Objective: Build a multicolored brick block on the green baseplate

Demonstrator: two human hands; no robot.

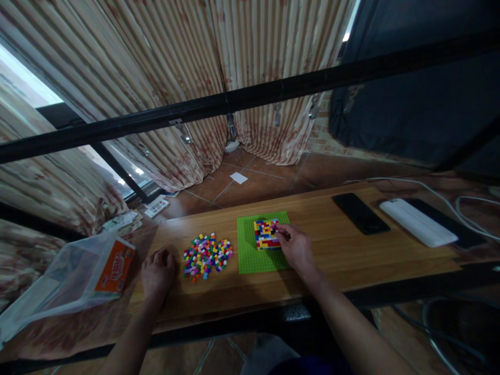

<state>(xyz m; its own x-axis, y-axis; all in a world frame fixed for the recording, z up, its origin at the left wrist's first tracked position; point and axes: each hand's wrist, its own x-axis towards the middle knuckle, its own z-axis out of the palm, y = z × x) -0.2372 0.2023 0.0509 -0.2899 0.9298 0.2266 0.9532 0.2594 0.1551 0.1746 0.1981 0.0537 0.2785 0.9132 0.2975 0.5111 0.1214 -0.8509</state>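
A small block build of red, yellow, blue and white building bricks stands on a green baseplate. My right hand reaches in from the right, thumb and forefinger pinched at the build's upper right edge. The tiny brick at those fingertips is mostly hidden by them. To the left of the baseplate lies a loose pile of small coloured bricks. Beyond that pile, my left hand rests on the left end of the wooden board, fingers loosely bent and slightly apart, holding nothing.
A clear plastic bin with an orange label sits left of the board. On the right side lie a black phone and a white oblong device near white cables. A black bar crosses in front of the curtains.
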